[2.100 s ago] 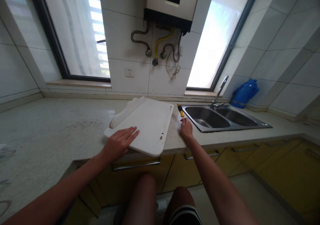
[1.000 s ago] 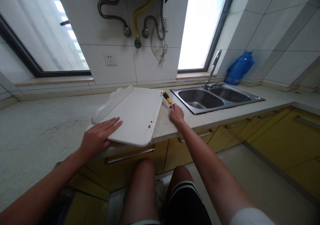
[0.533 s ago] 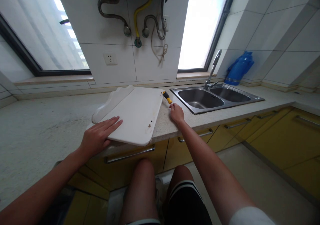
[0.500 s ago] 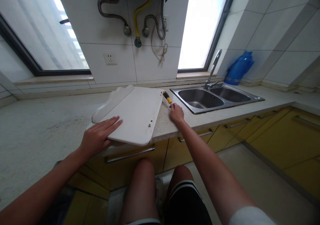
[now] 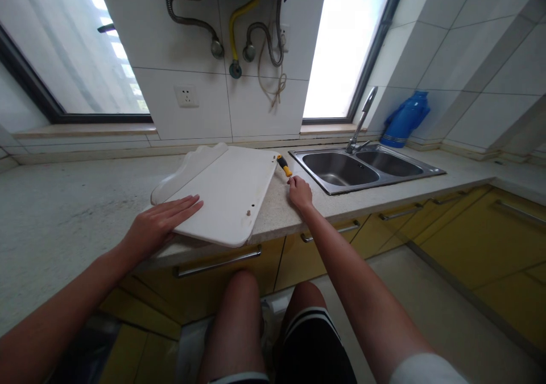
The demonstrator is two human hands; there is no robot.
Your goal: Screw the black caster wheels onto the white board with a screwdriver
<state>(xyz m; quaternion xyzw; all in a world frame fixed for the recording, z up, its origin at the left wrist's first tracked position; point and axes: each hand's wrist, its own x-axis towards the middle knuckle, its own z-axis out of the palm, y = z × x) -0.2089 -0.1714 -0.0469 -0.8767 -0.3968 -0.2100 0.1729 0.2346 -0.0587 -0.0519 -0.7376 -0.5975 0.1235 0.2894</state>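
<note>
A white board (image 5: 224,193) with rounded corners lies at a slant on the countertop, its near corner at the counter's front edge. Small dark holes and pegs show along its right side. A separate-looking wavy-edged white strip (image 5: 187,173) runs along its left side. My left hand (image 5: 164,219) rests flat on the board's near left part, fingers stretched out. Right of the board, my right hand (image 5: 300,193) is closed at the lower end of a screwdriver (image 5: 284,165) with a black and yellow handle. The handle points away toward the board's far corner; its shaft is mostly hidden.
A double steel sink (image 5: 333,189) with a tap (image 5: 360,122) is set in the counter to the right. Behind it stands a blue wrapped object (image 5: 404,119). Pipes (image 5: 232,25) and a socket (image 5: 186,96) are on the wall. Yellow cabinets (image 5: 315,259) line the counter's front.
The board's near end has shifted slightly left, with my left hand on it. My right hand stays by the screwdriver. The view has moved a little.
</note>
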